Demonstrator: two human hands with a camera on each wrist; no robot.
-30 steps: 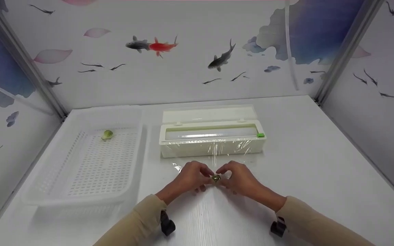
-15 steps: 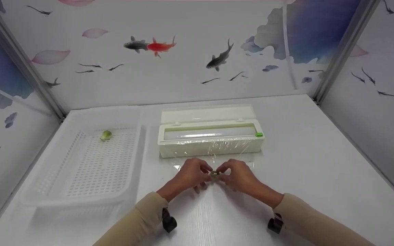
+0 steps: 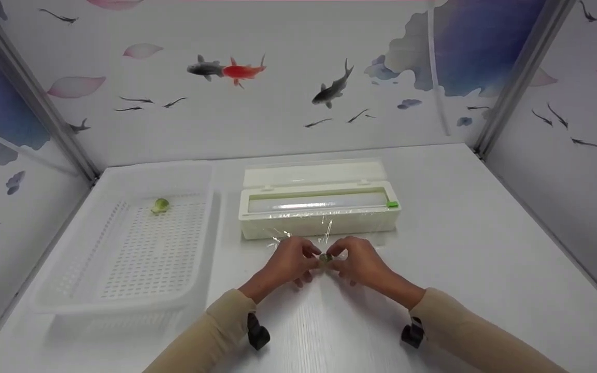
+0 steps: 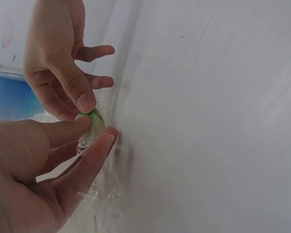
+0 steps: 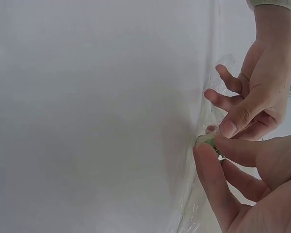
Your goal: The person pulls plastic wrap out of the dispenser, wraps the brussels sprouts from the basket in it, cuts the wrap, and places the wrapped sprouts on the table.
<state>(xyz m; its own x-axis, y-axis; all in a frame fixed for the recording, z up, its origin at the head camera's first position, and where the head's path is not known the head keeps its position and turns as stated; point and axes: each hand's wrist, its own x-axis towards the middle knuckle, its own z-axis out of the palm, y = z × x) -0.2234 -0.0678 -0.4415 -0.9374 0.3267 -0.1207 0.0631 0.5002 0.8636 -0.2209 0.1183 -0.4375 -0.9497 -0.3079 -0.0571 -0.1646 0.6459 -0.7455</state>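
Both hands meet in front of the cling film box, fingertips around a small round green vegetable, seemingly a Brussels sprout (image 3: 325, 257), wrapped in clear cling film (image 4: 106, 204). My left hand (image 3: 292, 259) pinches it from the left between thumb and fingers. From the right, my right hand (image 3: 358, 261) pinches the same bundle. In the left wrist view the green side of the sprout (image 4: 95, 121) shows through crumpled film. The film still runs from the bundle back to the white box (image 3: 249, 228), whose lid stands open with the roll (image 3: 319, 201) inside.
A white perforated plastic basket (image 3: 201, 259) stands at the left, with another Brussels sprout (image 3: 160, 205) near its far end. A green slider (image 3: 392, 204) sits at the box's right end. Printed panels (image 3: 278, 124) border the white table at the back and sides.
Both hands have shifted slightly forward towards the box with the wrapped sprout between them. The sprout has turned a little and the film before the box has changed its creases.
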